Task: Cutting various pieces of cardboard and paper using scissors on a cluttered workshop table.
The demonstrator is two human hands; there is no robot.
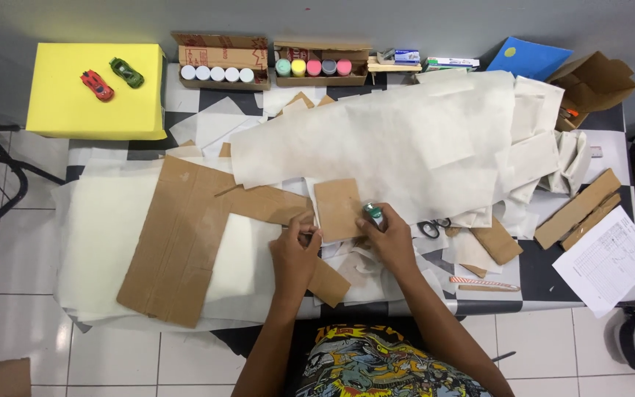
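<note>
Right hand (389,234) gripped a small green-capped tube (373,213), possibly glue, at the right edge of the cardboard square (337,209). Left hand (295,252) pinched cardboard just left of the square. Square already cut out; no glue visible on it yet.

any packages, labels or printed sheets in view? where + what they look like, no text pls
Left open cardboard box: table's back edge, brown, row of white-capped bottles.
Right open cardboard box: beside it, coloured caps.
Small blue-white box: further right, flat.
Printed sheet: table's right corner, white, gridded.
</note>
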